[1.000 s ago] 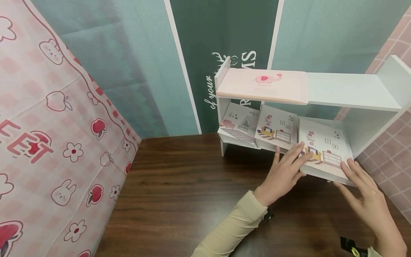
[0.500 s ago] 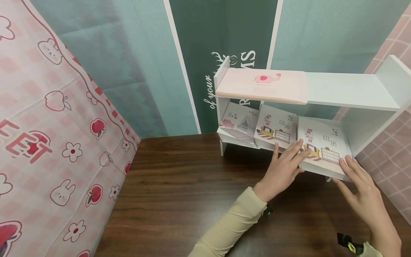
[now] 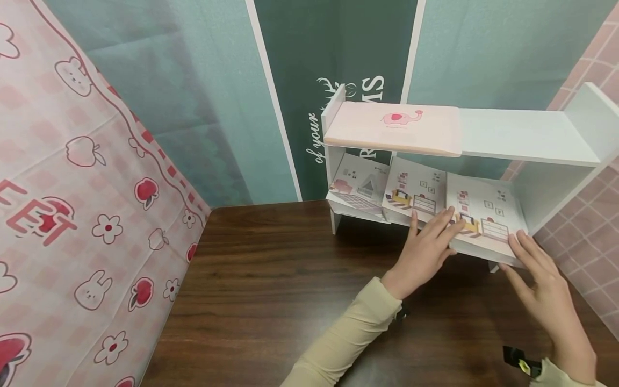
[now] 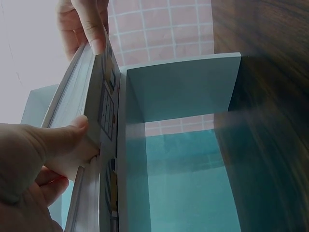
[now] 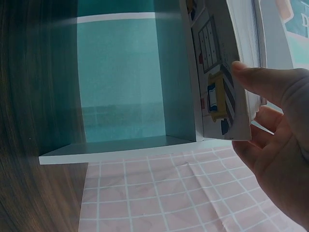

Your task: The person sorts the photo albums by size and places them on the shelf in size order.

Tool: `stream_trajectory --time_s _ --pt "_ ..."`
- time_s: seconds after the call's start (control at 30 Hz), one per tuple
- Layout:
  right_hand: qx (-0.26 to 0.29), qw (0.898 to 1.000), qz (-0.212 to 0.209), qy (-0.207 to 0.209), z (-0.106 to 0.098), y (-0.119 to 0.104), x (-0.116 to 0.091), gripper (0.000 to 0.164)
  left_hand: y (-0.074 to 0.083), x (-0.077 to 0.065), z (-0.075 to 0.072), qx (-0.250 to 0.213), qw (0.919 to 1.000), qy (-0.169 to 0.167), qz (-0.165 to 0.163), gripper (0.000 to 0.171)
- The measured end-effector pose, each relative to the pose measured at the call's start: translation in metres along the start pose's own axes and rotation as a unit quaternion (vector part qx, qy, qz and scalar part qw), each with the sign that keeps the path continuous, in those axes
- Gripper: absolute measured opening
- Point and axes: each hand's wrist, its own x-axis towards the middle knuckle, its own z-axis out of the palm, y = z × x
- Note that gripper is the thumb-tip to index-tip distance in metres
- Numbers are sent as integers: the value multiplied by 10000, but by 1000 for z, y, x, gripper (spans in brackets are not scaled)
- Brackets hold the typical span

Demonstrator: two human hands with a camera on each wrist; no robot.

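Note:
A thick white book with a cartoon furniture print lies in the lower right part of a white shelf, its front edge jutting out. My left hand grips its near left corner, fingertips on the top cover and thumb against the page edge in the left wrist view. At the near right corner my right hand holds the book between the fingers on top and the thumb at the lower edge. To its left lie a matching book and another printed book, both slightly tilted.
A pink elephant-print pouch-like item lies on the shelf's upper board. The shelf stands at the back right of a dark wooden table. Pink printed cloth hangs at the left, with pink tile-patterned sheeting at the right.
The right-hand book has slid back into the shelf and slightly left. Both hands have moved forward with it, and a shelf foot shows beneath its front edge.

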Motion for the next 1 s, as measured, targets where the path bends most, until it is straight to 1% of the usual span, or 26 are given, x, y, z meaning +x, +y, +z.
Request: stream_trajectory --time_s 0.2,0.43,0.57,0.67,0.8,0.9,0.93,1.0 --pt "-26 9999 113 -67 1 -2 2 72 -1 4 0 228 9997 -47 -32 64" --pt "-38 9997 190 -122 1 -2 4 72 -2 7 -2 281 9996 -76 -35 63" --pt "-35 9996 260 -119 2 -2 4 62 -3 9 -3 330 9994 -111 -61 63" --pt "-41 9996 276 -97 4 -1 5 57 -3 10 -4 372 9992 -127 -78 63" --pt "-25 9996 277 -79 5 0 6 59 -4 12 -4 400 9991 -129 -73 62" --pt "-4 9994 332 -101 5 0 6 46 -4 13 -3 376 9991 -162 -75 62" --pt "2 9993 349 -105 5 -1 6 45 -4 14 -3 383 9991 -161 -74 62" --pt "18 9993 367 -111 5 -1 7 47 -4 14 -2 399 9990 -160 -69 62"
